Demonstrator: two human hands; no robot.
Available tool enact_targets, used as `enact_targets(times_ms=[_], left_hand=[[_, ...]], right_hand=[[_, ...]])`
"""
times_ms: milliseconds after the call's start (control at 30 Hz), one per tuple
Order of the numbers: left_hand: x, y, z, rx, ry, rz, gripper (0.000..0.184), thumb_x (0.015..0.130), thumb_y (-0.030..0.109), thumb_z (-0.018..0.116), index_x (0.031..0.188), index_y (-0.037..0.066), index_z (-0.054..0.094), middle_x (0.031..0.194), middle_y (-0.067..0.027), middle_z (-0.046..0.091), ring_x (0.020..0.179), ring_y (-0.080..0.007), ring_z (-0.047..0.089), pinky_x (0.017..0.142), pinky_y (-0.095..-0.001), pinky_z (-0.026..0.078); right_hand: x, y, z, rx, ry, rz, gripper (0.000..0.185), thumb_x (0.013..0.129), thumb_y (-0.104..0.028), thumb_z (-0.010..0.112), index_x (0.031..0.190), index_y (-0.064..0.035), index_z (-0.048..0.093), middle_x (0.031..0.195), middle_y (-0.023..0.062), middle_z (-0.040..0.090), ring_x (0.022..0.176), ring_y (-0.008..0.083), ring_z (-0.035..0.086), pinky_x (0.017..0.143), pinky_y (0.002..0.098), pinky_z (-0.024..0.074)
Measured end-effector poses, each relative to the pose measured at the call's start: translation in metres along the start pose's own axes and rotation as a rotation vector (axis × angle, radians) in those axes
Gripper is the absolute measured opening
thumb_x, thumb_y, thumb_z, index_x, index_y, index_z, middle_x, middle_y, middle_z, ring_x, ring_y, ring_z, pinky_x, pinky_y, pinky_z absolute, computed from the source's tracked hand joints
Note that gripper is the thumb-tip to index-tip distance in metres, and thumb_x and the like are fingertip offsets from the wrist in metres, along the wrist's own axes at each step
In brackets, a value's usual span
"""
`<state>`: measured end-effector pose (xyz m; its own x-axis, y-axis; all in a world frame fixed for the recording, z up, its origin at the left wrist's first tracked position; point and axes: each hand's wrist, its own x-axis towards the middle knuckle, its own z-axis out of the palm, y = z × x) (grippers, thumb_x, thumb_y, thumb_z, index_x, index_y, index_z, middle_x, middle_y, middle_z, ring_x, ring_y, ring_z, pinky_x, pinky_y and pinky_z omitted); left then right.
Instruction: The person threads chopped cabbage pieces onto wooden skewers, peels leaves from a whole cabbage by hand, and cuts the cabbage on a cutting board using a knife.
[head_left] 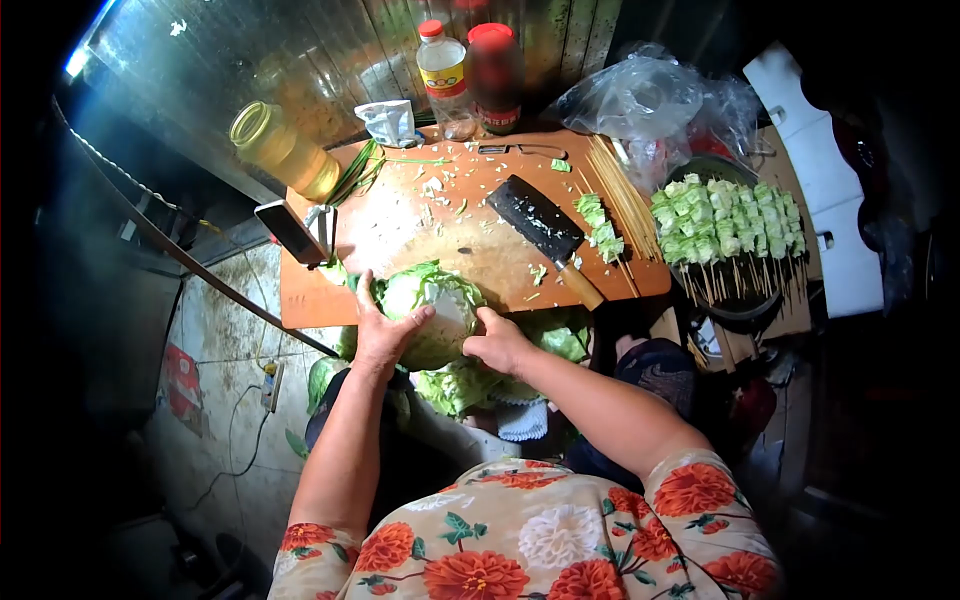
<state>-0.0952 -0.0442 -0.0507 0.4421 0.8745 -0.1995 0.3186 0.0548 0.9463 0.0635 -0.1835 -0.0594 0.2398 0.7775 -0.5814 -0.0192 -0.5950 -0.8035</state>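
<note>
A pale green cabbage (432, 300) is held between my two hands at the front edge of the wooden board (400, 225). My left hand (385, 325) grips its left side, thumb lying across the top. On the right side, my right hand (497, 342) presses with thumb and fingers; some fingertips are hidden beneath. Loose cabbage leaves (460, 385) lie below, near my lap. A cleaver (540, 222) with a wooden handle rests on the board, beside a skewer of cabbage pieces (600, 228).
Bare skewers (622, 195) lie right of the cleaver. Many cabbage skewers (730, 220) rest over a dark pot at right. A yellow jar (285, 150), a clear bottle (444, 80) and a red-lidded jar (495, 80) stand behind. A phone (290, 232) leans at the board's left edge.
</note>
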Motion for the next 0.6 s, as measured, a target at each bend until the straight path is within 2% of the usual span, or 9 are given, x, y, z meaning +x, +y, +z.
enact_targets(times_ms=[33,67,100,133,233,333,500,567,600], left_hand=[[-0.007,0.016,0.003,-0.087,-0.023,-0.004,0.105,0.063,0.022,0.089,0.143,0.001,0.023,0.121,-0.0177,0.050,0.108,-0.0255,0.054,0.091,-0.0331,0.048],[-0.015,0.036,0.000,-0.253,-0.170,-0.211,0.119,0.062,0.018,0.089,0.149,0.003,0.010,0.128,-0.0196,0.048,0.114,-0.0265,0.052,0.096,-0.0347,0.046],[-0.018,0.039,-0.001,-0.254,-0.166,-0.212,0.119,0.062,0.018,0.089,0.149,0.003,0.010,0.128,-0.0196,0.048,0.114,-0.0265,0.052,0.096,-0.0347,0.046],[-0.021,0.041,-0.001,-0.263,-0.189,-0.240,0.117,0.063,0.017,0.088,0.149,0.003,0.011,0.128,-0.0196,0.048,0.114,-0.0264,0.052,0.096,-0.0353,0.046],[-0.025,0.024,-0.001,-0.225,-0.152,-0.261,0.109,0.065,0.014,0.086,0.147,0.003,0.015,0.126,-0.0188,0.049,0.112,-0.0265,0.054,0.093,-0.0354,0.048],[-0.035,0.020,0.000,-0.351,-0.101,-0.238,0.098,0.068,0.011,0.081,0.144,0.003,0.020,0.123,-0.0187,0.050,0.109,-0.0268,0.055,0.092,-0.0364,0.049],[-0.057,0.024,-0.001,-0.518,-0.093,-0.315,0.088,0.073,0.008,0.073,0.144,0.004,0.021,0.121,-0.0187,0.051,0.105,-0.0268,0.057,0.088,-0.0390,0.052],[-0.066,0.023,0.001,-0.626,-0.068,-0.280,0.087,0.073,0.009,0.073,0.144,0.006,0.023,0.120,-0.0174,0.052,0.104,-0.0266,0.058,0.086,-0.0396,0.053],[-0.072,0.027,0.004,-0.637,-0.062,-0.270,0.082,0.073,0.020,0.073,0.142,0.007,0.029,0.120,-0.0151,0.053,0.105,-0.0271,0.058,0.085,-0.0412,0.054]], right_hand=[[-0.004,-0.004,0.000,0.106,-0.037,0.014,0.072,0.068,-0.027,0.070,0.128,0.0039,0.047,0.111,0.0257,0.062,0.106,0.0314,0.061,0.091,0.0366,0.0472],[-0.003,0.000,0.002,0.105,-0.042,0.015,0.072,0.068,-0.027,0.070,0.128,0.0039,0.047,0.111,0.0257,0.062,0.106,0.0314,0.061,0.091,0.0366,0.0472],[-0.002,0.005,0.003,0.101,-0.041,-0.045,0.075,0.069,-0.027,0.072,0.131,0.0047,0.044,0.109,0.0224,0.063,0.101,0.0270,0.062,0.087,0.0343,0.0486],[-0.001,0.010,0.004,0.097,-0.038,-0.105,0.078,0.071,-0.027,0.073,0.134,0.0054,0.041,0.106,0.0190,0.064,0.095,0.0227,0.062,0.082,0.0321,0.0500],[-0.007,0.019,0.011,-0.025,0.064,-0.313,0.079,0.071,-0.029,0.077,0.133,0.0056,0.042,0.111,0.0199,0.063,0.100,0.0225,0.062,0.086,0.0319,0.0496],[-0.012,0.014,0.010,0.008,0.032,-0.286,0.077,0.070,-0.027,0.078,0.130,0.0060,0.044,0.123,0.0239,0.056,0.113,0.0295,0.057,0.096,0.0357,0.0453],[-0.040,-0.002,-0.002,-0.121,0.075,-0.307,0.079,0.068,-0.025,0.080,0.132,0.0033,0.043,0.124,0.0239,0.056,0.114,0.0317,0.056,0.096,0.0369,0.0451],[-0.054,-0.006,-0.009,-0.171,0.099,-0.333,0.080,0.068,-0.025,0.080,0.133,0.0022,0.043,0.123,0.0237,0.056,0.113,0.0321,0.056,0.096,0.0373,0.0456],[-0.061,-0.007,-0.012,-0.196,0.082,-0.325,0.081,0.068,-0.029,0.081,0.134,0.0011,0.042,0.121,0.0240,0.057,0.110,0.0315,0.058,0.092,0.0367,0.0468]])
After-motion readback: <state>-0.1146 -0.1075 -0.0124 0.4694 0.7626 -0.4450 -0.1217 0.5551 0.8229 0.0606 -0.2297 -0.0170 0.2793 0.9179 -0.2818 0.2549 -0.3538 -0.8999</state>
